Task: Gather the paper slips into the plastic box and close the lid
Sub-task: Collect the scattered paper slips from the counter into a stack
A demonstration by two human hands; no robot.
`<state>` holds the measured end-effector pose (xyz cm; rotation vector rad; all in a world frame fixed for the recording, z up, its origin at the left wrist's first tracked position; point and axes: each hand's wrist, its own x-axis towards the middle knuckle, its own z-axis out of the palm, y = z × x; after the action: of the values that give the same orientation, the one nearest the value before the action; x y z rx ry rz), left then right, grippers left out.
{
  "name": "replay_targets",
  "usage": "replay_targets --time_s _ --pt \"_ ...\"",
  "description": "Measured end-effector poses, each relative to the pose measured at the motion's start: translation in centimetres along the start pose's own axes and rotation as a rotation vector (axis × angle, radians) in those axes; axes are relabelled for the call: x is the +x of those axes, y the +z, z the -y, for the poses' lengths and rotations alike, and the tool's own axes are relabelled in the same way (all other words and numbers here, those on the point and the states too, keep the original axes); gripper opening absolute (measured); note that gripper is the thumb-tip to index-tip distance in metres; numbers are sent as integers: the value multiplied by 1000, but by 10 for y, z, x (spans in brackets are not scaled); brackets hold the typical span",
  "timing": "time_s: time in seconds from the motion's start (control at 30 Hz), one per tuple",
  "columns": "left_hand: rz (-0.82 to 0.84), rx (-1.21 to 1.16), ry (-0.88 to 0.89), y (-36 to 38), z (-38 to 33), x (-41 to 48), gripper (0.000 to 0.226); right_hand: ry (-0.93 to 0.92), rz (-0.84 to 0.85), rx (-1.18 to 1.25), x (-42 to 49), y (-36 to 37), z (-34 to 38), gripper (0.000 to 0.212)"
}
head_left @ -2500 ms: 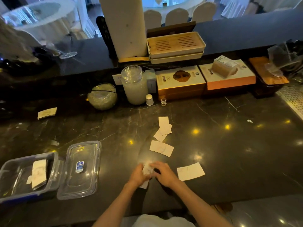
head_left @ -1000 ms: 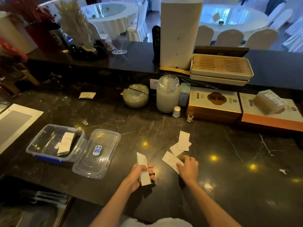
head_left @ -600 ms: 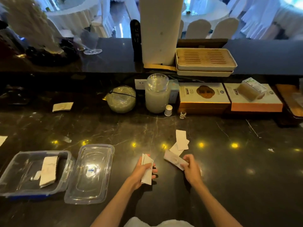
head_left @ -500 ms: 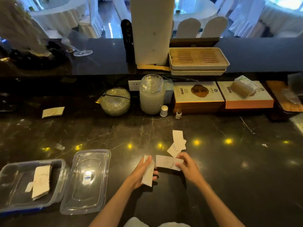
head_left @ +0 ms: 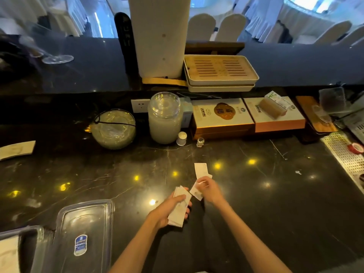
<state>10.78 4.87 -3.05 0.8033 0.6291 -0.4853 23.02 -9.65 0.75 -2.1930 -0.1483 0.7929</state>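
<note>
My left hand [head_left: 167,210] grips a small stack of white paper slips [head_left: 179,209] just above the dark counter. My right hand [head_left: 209,191] pinches another slip [head_left: 195,194] at its edge, close to the stack. One more slip [head_left: 201,170] lies flat on the counter just beyond my right hand. The clear plastic box [head_left: 29,245] sits at the bottom left edge with a slip [head_left: 7,255] inside, mostly cut off. Its clear lid [head_left: 84,237] with a blue sticker lies open beside it. A further slip [head_left: 16,149] rests at the far left.
Along the back stand a glass jar [head_left: 164,119], a round glass bowl [head_left: 113,129], two flat gift boxes [head_left: 221,115], a small white bottle [head_left: 181,138] and a tiny glass vial [head_left: 200,142]. A perforated metal mat [head_left: 346,154] lies at the right edge.
My right hand passed the long slip to the stack in my left hand, then reached forward and took hold of another slip. The view shifted, so the box slid towards the bottom left corner.
</note>
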Motion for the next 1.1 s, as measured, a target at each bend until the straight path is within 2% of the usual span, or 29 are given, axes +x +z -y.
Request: replay_targets --time_s 0.03,0.1,0.17,0.23,0.4,0.6,0.7,0.8,0.97,1.1 --pt "-36 -19 30 -3 -5 5 34 147 -150 -8 11 0 -2 26" --pt "-82 -65 71 -9 -14 14 32 384 -294 -116 28 1 -10 47" --pt "-111 -103 91 -15 -21 20 32 501 -332 -194 36 7 -15 66" --pt "-131 -102 99 -21 -23 24 31 520 -357 -261 39 16 -17 74" --pt "-211 -94 142 -23 -16 28 31 512 -425 -324 33 34 -20 68" --pt "-289 59 191 -10 -16 34 32 596 -393 -332 15 51 -33 70" --pt "-280 151 175 3 -26 43 35 651 -409 -236 15 49 -31 70" --pt "-231 237 130 19 -35 54 41 614 -427 -139 24 42 -23 57" --pt "-191 177 50 35 -38 64 54 604 -328 -120 33 32 -9 48" --pt "-201 165 30 34 -34 61 50 618 -216 -63 39 18 -15 40"
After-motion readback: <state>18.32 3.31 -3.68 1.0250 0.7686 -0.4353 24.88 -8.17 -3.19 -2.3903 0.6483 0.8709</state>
